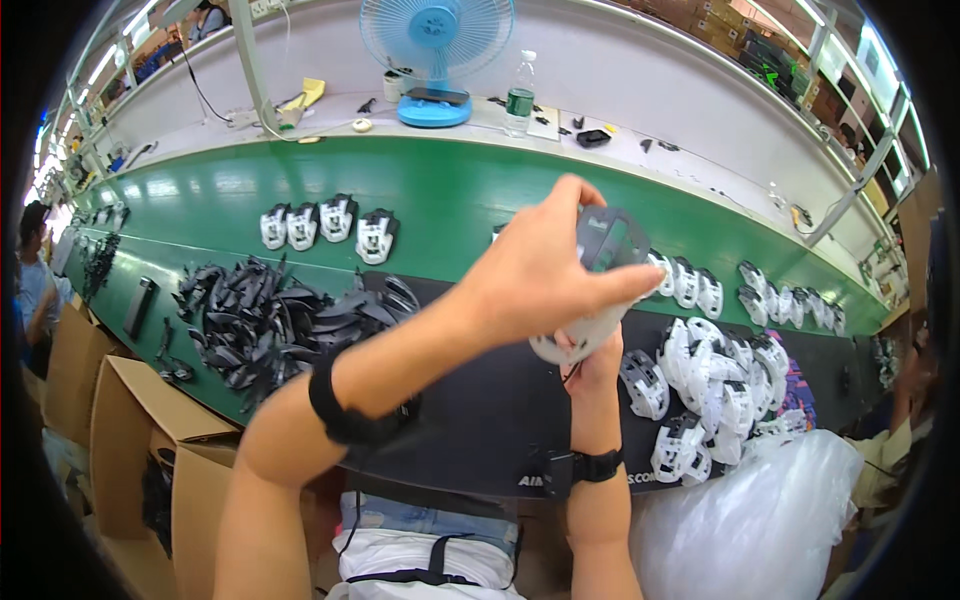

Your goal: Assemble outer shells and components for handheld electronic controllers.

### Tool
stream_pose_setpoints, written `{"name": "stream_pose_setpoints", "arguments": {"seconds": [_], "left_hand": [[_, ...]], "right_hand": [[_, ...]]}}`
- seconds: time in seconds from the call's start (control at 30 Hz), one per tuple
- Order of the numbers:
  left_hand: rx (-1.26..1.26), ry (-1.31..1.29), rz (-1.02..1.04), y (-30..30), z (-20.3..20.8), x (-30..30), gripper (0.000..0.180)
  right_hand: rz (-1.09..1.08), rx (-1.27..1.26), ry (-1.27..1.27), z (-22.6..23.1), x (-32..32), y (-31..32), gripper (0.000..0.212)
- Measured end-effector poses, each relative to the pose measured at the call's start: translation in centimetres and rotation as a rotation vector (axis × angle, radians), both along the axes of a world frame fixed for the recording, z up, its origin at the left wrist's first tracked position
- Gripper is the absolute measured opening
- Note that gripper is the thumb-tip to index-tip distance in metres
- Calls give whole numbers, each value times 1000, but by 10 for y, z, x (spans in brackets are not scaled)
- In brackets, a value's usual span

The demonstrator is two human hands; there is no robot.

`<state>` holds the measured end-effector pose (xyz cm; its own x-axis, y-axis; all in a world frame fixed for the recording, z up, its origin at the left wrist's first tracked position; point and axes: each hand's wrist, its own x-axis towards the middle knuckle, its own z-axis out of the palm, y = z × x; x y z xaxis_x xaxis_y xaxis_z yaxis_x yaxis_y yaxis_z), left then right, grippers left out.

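Observation:
Above the black mat [480,430], a grey-and-white plastic shell [605,240] is held up between my two hands. My left hand [530,255] reaches across from the left and grips its upper part, thumb along the near side and fingers over the far side. From below, my right hand [598,360] closes around its lower white end, with some of the fingers hidden behind it. Right of my right wrist lies a heap of similar white-and-black shells [715,380]. A pile of dark curved plastic pieces [265,320] lies left of my left forearm.
On the green bench [440,170], several shells [376,235] stand in a row at left, more [790,300] at right. A blue fan [434,110] and a bottle [520,95] occupy the back ledge. Cardboard boxes [150,400] stand front left; a clear plastic bag [750,510] bulges front right.

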<state>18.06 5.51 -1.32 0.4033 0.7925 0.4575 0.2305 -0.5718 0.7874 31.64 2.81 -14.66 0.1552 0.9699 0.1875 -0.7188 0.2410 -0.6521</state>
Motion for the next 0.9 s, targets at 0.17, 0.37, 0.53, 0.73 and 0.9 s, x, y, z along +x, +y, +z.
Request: {"name": "stream_pose_setpoints", "arguments": {"seconds": [0.17,0.37,0.53,0.73,0.9], "left_hand": [[-318,-362,161,-43,-89,3,37],[-338,-432,428,-34,-161,16,33],[-215,-485,468,-35,-168,14,30],[-127,-330,363,-33,-166,-3,24],[-80,-283,366,-31,-167,-5,25]], "right_hand": [[142,-34,271,-11,20,6,27],[-239,-154,-591,-11,-9,3,40],[-359,-86,-864,-35,-23,10,33],[-45,-316,-659,-42,-31,11,41],[-118,-265,-737,-43,-31,7,47]]}}
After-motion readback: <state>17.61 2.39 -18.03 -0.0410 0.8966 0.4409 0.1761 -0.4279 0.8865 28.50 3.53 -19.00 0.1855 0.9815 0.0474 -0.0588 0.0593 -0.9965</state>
